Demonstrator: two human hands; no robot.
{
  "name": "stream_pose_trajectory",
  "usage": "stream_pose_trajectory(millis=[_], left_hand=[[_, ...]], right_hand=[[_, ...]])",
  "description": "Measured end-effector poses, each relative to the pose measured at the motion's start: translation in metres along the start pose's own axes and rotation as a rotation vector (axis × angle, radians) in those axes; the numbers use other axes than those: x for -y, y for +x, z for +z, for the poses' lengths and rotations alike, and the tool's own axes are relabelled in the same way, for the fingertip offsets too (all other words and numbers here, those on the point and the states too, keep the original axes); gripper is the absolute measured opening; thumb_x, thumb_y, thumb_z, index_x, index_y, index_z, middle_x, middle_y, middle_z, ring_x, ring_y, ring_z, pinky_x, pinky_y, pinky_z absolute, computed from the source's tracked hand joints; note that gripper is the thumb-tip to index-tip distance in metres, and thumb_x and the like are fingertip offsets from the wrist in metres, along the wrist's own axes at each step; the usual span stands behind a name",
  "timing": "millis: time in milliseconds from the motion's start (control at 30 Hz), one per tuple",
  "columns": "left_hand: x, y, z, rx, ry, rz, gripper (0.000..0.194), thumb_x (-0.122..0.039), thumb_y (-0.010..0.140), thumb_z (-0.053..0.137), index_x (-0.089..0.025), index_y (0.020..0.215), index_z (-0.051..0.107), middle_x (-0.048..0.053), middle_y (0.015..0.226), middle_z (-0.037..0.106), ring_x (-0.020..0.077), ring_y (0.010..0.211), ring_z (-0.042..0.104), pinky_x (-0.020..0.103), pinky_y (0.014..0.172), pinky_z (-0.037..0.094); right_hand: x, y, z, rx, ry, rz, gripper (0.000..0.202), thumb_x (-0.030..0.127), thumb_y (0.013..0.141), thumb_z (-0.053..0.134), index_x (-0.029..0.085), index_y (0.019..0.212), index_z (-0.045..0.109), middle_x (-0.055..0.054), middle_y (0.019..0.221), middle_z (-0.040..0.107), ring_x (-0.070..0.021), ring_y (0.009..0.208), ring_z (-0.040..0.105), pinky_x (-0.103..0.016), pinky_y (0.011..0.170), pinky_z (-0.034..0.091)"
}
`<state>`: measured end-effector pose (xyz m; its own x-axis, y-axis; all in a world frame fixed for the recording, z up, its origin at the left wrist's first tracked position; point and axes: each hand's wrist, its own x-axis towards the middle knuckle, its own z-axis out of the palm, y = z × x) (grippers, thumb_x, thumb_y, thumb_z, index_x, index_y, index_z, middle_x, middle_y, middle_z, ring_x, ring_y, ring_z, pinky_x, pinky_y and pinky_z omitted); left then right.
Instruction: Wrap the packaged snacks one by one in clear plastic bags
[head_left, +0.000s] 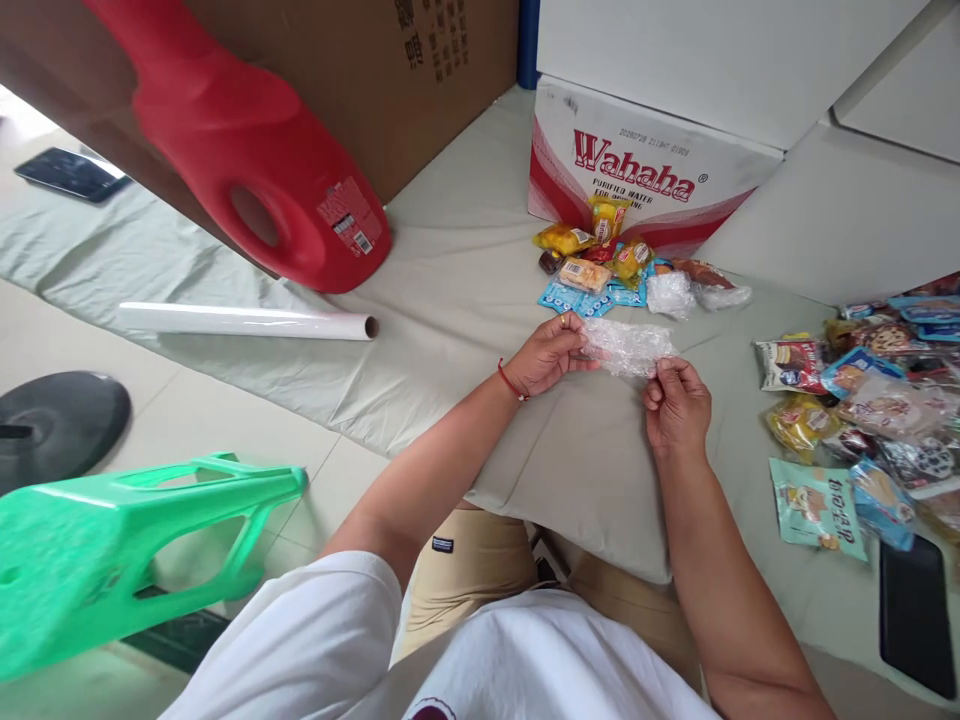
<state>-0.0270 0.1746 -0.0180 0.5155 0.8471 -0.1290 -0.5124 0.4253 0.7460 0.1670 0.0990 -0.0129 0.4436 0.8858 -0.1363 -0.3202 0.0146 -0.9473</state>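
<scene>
A strip of clear crinkled plastic wrap (628,346) is stretched between my two hands above the cloth-covered table (577,450). My left hand (551,355) pinches its left end, with a red cord round the wrist. The right end is between the thumb and fingers of my right hand (677,402). Just beyond the wrap lies a small pile of packaged snacks, among them a yellow packet (562,238), a pale orange packet (585,274) and blue sachets (574,299). A plastic-wrapped bundle (671,295) sits at the pile's right side.
A Wahaha carton (645,165) stands behind the pile. More snacks (892,390) and a black phone (916,610) lie at the right. To the left are a white roll (247,321), a red jug (262,170), another phone (73,174) and a green stool (67,540).
</scene>
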Motion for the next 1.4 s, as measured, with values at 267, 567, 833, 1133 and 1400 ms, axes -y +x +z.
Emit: stream_pose_trajectory(millis=[267, 567, 833, 1133, 1400], left_hand=[[-0.006, 0.002, -0.011, -0.168, 0.117, -0.042, 0.030, -0.021, 0.078, 0.077, -0.019, 0.084, 0.048, -0.005, 0.069, 0.063, 0.0077, 0.062, 0.065, 0.017, 0.059, 0.048], [-0.024, 0.001, -0.025, -0.285, 0.159, -0.108, 0.023, -0.001, 0.075, 0.065, -0.018, 0.078, 0.051, -0.004, 0.068, 0.064, 0.0044, 0.056, 0.062, 0.011, 0.051, 0.045], [-0.040, -0.011, -0.017, -0.187, -0.115, 0.220, 0.035, -0.009, 0.073, 0.073, -0.021, 0.105, 0.064, 0.005, 0.125, 0.067, 0.0169, 0.107, 0.070, 0.024, 0.083, 0.059], [-0.011, 0.003, -0.020, -0.384, 0.436, 0.237, 0.078, -0.014, 0.062, 0.091, -0.027, 0.133, 0.063, 0.001, 0.107, 0.065, 0.0084, 0.073, 0.057, 0.023, 0.073, 0.048], [-0.020, 0.009, -0.034, -0.533, 0.472, 0.442, 0.009, -0.023, 0.082, 0.073, -0.018, 0.077, 0.069, -0.001, 0.082, 0.064, 0.0121, 0.082, 0.058, 0.023, 0.084, 0.046]], right_hand=[[-0.007, -0.007, 0.003, -0.020, -0.108, -0.045, 0.040, 0.049, 0.069, 0.091, 0.022, 0.085, 0.067, 0.004, 0.070, 0.062, -0.0057, 0.050, 0.044, -0.019, 0.042, 0.033], [-0.007, 0.001, -0.003, -0.141, -0.164, -0.169, 0.029, 0.043, 0.072, 0.087, 0.022, 0.085, 0.071, 0.005, 0.067, 0.060, -0.0067, 0.051, 0.043, -0.020, 0.043, 0.035], [0.006, 0.008, -0.016, -0.024, -0.018, 0.069, 0.039, 0.041, 0.064, 0.093, 0.020, 0.080, 0.064, 0.005, 0.065, 0.056, -0.0034, 0.046, 0.037, -0.016, 0.037, 0.027], [0.011, -0.001, -0.014, 0.241, -0.112, 0.197, 0.043, 0.049, 0.066, 0.095, 0.021, 0.076, 0.064, 0.005, 0.064, 0.055, -0.0050, 0.047, 0.040, -0.018, 0.039, 0.033], [0.020, 0.012, -0.030, 0.190, -0.059, 0.125, 0.044, 0.043, 0.057, 0.100, 0.023, 0.080, 0.069, 0.001, 0.087, 0.071, -0.0127, 0.075, 0.065, -0.027, 0.066, 0.062]])
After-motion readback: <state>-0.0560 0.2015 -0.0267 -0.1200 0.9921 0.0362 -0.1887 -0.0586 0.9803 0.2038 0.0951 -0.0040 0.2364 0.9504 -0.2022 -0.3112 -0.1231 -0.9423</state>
